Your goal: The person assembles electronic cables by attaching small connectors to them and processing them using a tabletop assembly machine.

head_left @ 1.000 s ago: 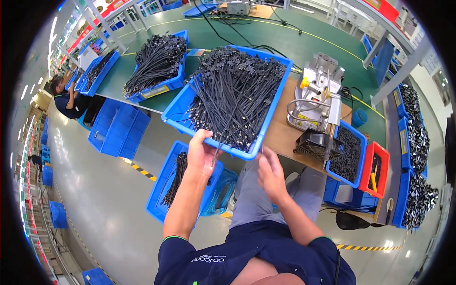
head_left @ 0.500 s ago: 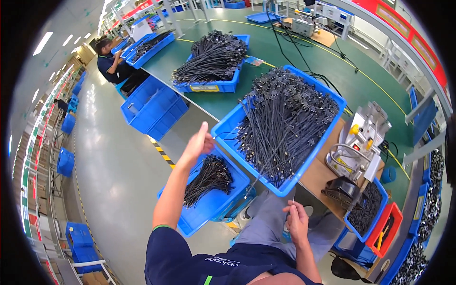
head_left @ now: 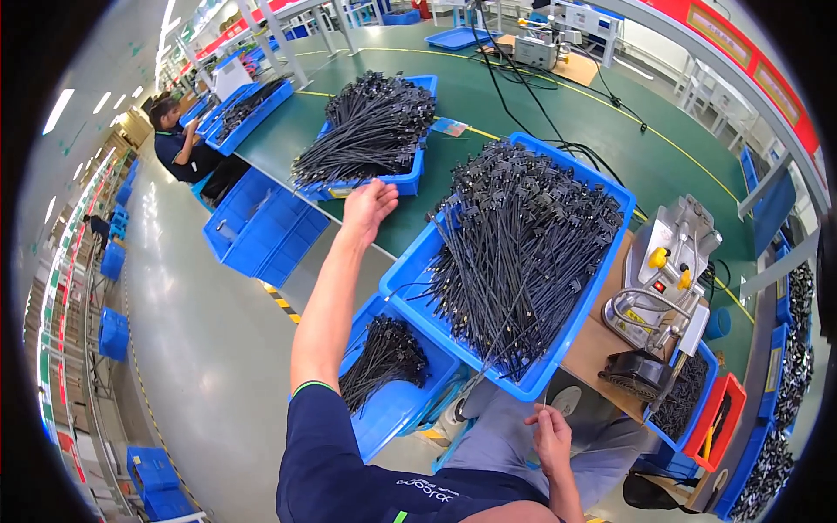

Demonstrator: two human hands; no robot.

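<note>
Pinching a thin, pale rod (head_left: pixel 544 401) in right hand (head_left: pixel 552 438) at five o'clock.
Holding left hand (head_left: pixel 370 209) loosely open, seemingly empty, at eleven; slim black cables (head_left: pixel 523 261) heaped at three in blue plastic tray (head_left: pixel 532 383), overhanging green table (head_left: pixel 663 170), likely for easy reach.

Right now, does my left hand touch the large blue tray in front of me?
Apart. The head view shows a strip of the green table between the left hand and the large blue tray.
</note>
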